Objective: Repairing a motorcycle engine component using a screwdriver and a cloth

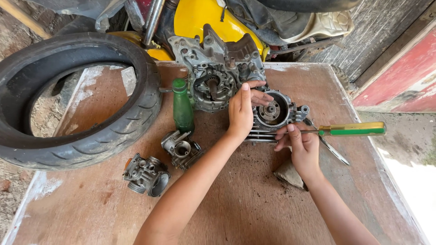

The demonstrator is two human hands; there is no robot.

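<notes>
The finned engine cylinder (pixel 272 115) lies on its side near the middle of the wooden table (pixel 254 204), its round bore turned up toward the camera so the inside is open to view. The left hand (pixel 241 111) rests flat over the casting's left edge, fingers spread across the rim; that grip looks meant to pin the part down so it cannot slide on the board. The right hand (pixel 302 147) sits just beside the cooling fins at the lower right, fingers pressed together around the metal shank of a screwdriver (pixel 349 130) with a yellow and green handle. The handle sticks out to the right, and the tip, hidden behind the fingers, seems to meet the casting low down.

Touching the cylinder at the upper left stands a larger grey crankcase half (pixel 213 68). A green bottle (pixel 182 106) stands upright just left of it, and two carburettors (pixel 181 149) (pixel 146 174) lie nearer the front. A stone (pixel 289 174) lies under the right wrist. A tyre (pixel 77 100) overhangs the table's left edge, and a yellow motorcycle (pixel 204 18) is parked behind.
</notes>
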